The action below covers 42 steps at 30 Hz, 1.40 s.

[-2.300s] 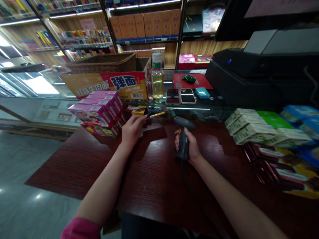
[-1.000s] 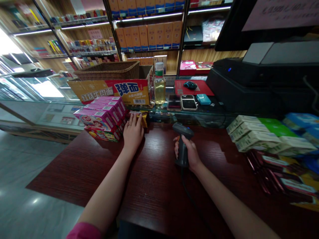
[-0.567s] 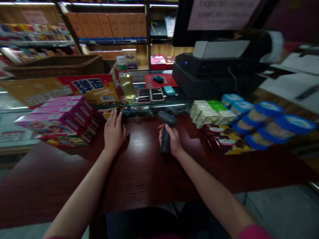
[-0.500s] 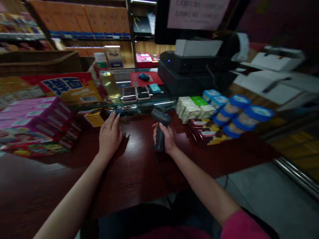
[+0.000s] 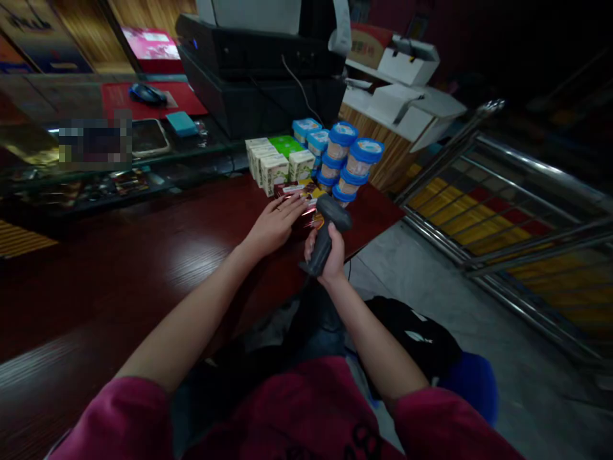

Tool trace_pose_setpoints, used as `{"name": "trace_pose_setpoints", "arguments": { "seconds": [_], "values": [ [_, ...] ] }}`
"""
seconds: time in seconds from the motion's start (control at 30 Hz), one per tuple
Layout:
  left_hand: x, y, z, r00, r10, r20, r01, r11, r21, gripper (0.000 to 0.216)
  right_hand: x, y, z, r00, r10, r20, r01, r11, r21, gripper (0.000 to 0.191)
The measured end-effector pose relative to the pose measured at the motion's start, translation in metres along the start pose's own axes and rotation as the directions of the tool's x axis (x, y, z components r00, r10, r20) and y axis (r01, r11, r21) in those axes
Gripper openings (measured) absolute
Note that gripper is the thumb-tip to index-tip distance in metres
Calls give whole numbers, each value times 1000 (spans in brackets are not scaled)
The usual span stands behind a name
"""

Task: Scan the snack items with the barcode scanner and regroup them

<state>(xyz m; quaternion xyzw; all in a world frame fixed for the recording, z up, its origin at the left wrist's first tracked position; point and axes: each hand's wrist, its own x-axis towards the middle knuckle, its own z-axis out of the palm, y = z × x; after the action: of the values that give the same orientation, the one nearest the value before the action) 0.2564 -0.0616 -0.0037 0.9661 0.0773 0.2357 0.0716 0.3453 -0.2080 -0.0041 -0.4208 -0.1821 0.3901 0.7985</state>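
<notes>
My right hand is wrapped around the grip of a dark grey barcode scanner, holding it tilted above the counter's front edge. Beside it, my left hand is stretched out flat, fingers extended over the near edge of some shiny red-and-yellow snack packets. Whether the fingertips touch the packets I cannot tell. Just behind them stand several small pale cartons, with a green pack among them. To their right are stacked several clear tubs with blue lids.
The dark red wooden counter runs left. A glass ledge carries a phone, a light-blue box and a mouse on a red mat. Black till equipment stands behind. A metal rail is at right, with a blue stool below.
The view has swung right. My left hand has moved from the orange-striped packs at left across to the red-and-yellow packets. My right hand, still gripping the scanner, has also come nearer those packets.
</notes>
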Motion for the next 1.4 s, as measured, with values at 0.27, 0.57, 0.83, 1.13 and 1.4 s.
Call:
{"name": "trace_pose_setpoints", "arguments": {
  "seconds": [0.27, 0.57, 0.83, 1.13, 1.4],
  "values": [
    [-61, -26, -32, 966, -182, -182, 160, 979, -130, 41, 3, 0, 4, 997, 6, 78, -6, 1000, -5, 43],
    [-195, -70, -96, 322, -877, -357, 556, 480, -679, 37, -5, 53, 79, 733, 413, 540, -372, 909, -189, 41],
    [-269, -100, -147, 72, -960, -271, 396, 277, -875, 35, 5, 131, 197, 474, 560, 679, -457, 816, -354, 41],
    [-278, -126, -145, 34, -956, -292, 380, 283, -881, 35, 13, 164, 231, 470, 580, 666, -383, 813, -438, 44],
    [-272, -121, -144, 89, -946, -313, 430, 320, -844, 17, 8, 161, 229, 497, 578, 647, -387, 815, -431, 41]
  ]
}}
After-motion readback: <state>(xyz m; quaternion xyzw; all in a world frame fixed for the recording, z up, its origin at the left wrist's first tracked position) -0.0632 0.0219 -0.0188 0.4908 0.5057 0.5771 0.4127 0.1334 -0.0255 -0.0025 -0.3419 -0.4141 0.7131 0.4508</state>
